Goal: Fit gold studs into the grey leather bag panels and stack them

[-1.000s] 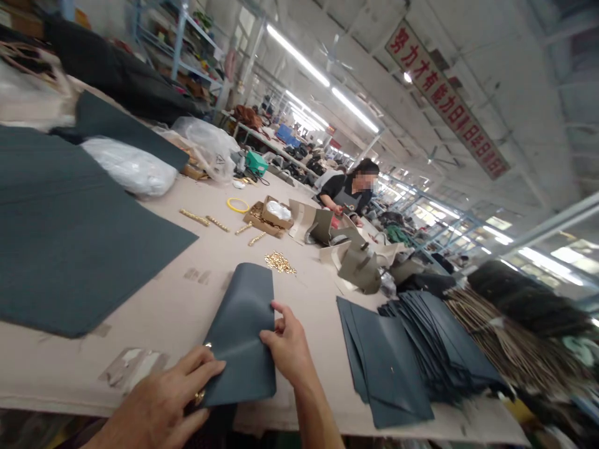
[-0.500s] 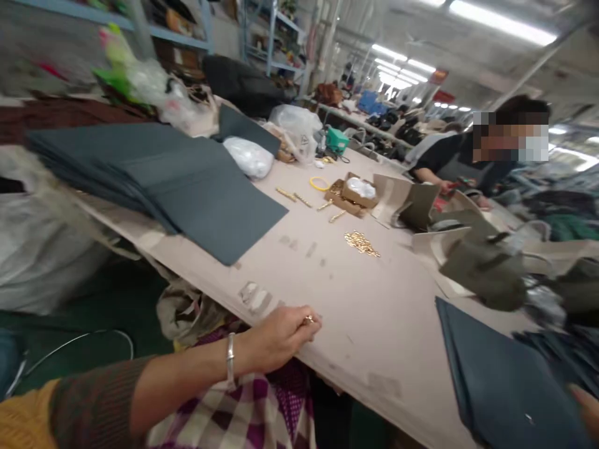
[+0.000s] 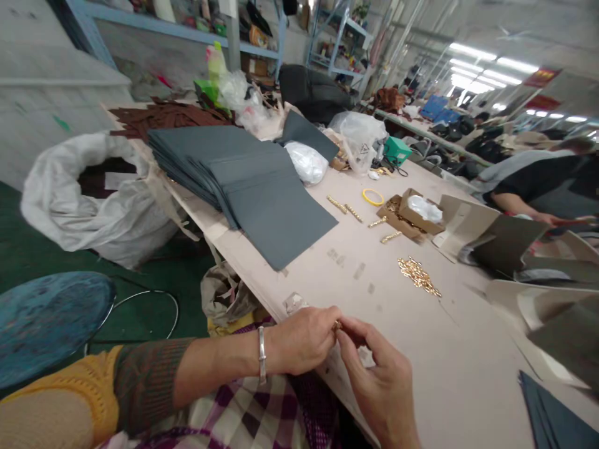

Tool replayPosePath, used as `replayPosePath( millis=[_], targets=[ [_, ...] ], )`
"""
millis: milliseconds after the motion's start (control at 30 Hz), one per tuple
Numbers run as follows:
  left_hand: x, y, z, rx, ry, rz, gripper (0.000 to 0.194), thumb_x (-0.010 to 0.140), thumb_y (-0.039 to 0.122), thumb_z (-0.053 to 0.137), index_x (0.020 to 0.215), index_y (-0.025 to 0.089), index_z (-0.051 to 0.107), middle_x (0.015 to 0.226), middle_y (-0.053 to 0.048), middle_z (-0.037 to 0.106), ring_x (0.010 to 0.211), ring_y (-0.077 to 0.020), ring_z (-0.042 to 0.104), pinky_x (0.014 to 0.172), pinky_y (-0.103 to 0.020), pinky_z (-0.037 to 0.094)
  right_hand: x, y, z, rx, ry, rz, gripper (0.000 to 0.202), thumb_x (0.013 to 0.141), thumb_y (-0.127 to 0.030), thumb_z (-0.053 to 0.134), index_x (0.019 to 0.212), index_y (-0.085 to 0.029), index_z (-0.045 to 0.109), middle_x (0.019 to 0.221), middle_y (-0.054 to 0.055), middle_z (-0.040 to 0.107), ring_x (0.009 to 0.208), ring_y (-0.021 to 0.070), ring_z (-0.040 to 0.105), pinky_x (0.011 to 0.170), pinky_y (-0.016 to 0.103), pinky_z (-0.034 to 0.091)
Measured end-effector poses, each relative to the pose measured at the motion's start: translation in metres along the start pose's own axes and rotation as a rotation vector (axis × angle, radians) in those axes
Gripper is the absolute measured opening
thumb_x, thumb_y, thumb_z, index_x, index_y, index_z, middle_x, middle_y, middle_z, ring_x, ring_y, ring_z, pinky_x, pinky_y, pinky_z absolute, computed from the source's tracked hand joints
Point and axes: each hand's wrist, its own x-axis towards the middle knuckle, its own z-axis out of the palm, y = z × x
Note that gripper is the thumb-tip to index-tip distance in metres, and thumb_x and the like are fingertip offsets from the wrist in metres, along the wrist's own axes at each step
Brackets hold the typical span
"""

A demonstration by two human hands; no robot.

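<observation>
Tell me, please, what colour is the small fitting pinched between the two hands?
Gold; the small fitting shows between the fingertips in the head view.

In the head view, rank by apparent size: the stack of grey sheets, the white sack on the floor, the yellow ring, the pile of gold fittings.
1. white sack and stack of grey sheets: too alike to rank.
2. pile of gold fittings.
3. yellow ring.

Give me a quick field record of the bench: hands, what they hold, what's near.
left hand: pinches a small gold piece at the table edge
right hand: fingertips meet the same piece
ahead: loose gold fittings, open box, yellow ring
left: stack of grey sheets
far side: a co-worker's arm
</observation>
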Motion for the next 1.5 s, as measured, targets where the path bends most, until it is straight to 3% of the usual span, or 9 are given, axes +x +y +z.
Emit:
replayPosePath(
  millis=[300,633,867,967,1100,1200,1267,1367,1500],
  targets=[
    [-0.004,-0.026,-0.014,0.095,0.006,-0.045,0.018,0.087,0.015,0.036,0.095,0.017,0.053,0.087,-0.010,0.070,0.077,-0.0229,0.067,0.069,-0.032,0.051,0.026,-0.001,0.028,-0.048,-0.056,-0.039,0.017,0.083,-0.027,0.061,0.093,-0.021,0.073,0.075,0.001,0.074,0.055,0.0123,0.062,0.058,0.021,0.053],
    [-0.010,-0.035,-0.038,0.129,0.057,-0.075,0.021,0.086,0.016,0.037,0.100,0.012,0.052,0.093,-0.016,0.068,0.079,-0.0270,0.067,0.068,-0.037,0.052,0.052,-0.013,0.054,-0.011,-0.083,0.088,0.021,0.081,-0.034,0.060,0.089,-0.019,0.073,0.076,0.003,0.074,0.061,0.0160,0.066,0.062,0.025,0.054],
    [-0.019,-0.047,-0.058,-0.036,0.223,-0.151,0.018,0.087,0.019,0.042,0.098,0.014,0.056,0.092,-0.013,0.070,0.079,-0.0255,0.066,0.066,-0.033,0.048,0.077,-0.027,0.080,0.091,-0.184,0.127,0.021,0.083,-0.036,0.052,0.082,-0.019,0.066,0.073,0.004,0.070,0.062,0.0174,0.064,0.059,0.026,0.051],
    [-0.029,-0.060,-0.065,-0.155,0.351,-0.216,0.021,0.090,0.021,0.038,0.095,0.016,0.058,0.082,-0.006,0.068,0.072,-0.0191,0.063,0.064,-0.029,0.045,0.097,-0.022,0.097,0.178,-0.242,0.140,0.028,0.086,-0.041,0.051,0.094,-0.018,0.066,0.082,0.006,0.071,0.068,0.0188,0.065,0.062,0.028,0.051],
    [-0.048,-0.085,-0.071,-0.327,0.534,-0.350,0.025,0.089,0.028,0.042,0.108,0.019,0.056,0.067,0.005,0.055,0.059,-0.0117,0.052,0.054,-0.023,0.039,0.136,-0.006,0.125,0.011,-0.181,-0.085,0.025,0.089,-0.034,0.048,0.096,-0.018,0.066,0.091,0.009,0.071,0.079,0.0210,0.064,0.076,0.033,0.049],
    [-0.063,-0.102,-0.076,-0.385,0.657,-0.445,0.033,0.085,0.032,0.050,0.115,0.017,0.051,0.065,0.008,0.045,0.058,-0.0115,0.046,0.053,-0.023,0.035,0.155,0.002,0.139,-0.192,-0.233,-0.287,0.023,0.091,-0.024,0.043,0.089,-0.018,0.065,0.089,0.010,0.070,0.085,0.0236,0.061,0.080,0.036,0.046],
    [-0.073,-0.107,-0.079,-0.415,0.690,-0.492,0.031,0.083,0.035,0.053,0.107,0.016,0.054,0.066,0.007,0.046,0.058,-0.0116,0.044,0.054,-0.024,0.034,0.155,0.004,0.137,-0.285,-0.305,-0.343,0.023,0.090,-0.019,0.042,0.087,-0.018,0.065,0.085,0.010,0.069,0.085,0.0246,0.060,0.078,0.036,0.044],
    [-0.088,-0.107,-0.076,-0.479,0.656,-0.528,0.025,0.081,0.041,0.058,0.084,0.016,0.058,0.066,0.005,0.051,0.061,-0.0120,0.046,0.056,-0.025,0.035,0.138,0.005,0.114,-0.280,-0.466,-0.310,0.023,0.087,-0.016,0.044,0.079,-0.021,0.065,0.077,0.007,0.068,0.079,0.0227,0.060,0.073,0.033,0.044],
    [-0.102,-0.099,-0.058,-0.616,0.573,-0.493,0.025,0.080,0.042,0.063,0.081,0.017,0.060,0.070,0.004,0.058,0.067,-0.0133,0.051,0.063,-0.026,0.040,0.108,0.008,0.070,-0.060,-0.861,-0.128,0.020,0.082,-0.020,0.052,0.071,-0.026,0.067,0.073,0.001,0.068,0.070,0.0175,0.062,0.064,0.027,0.045]
  ],
)
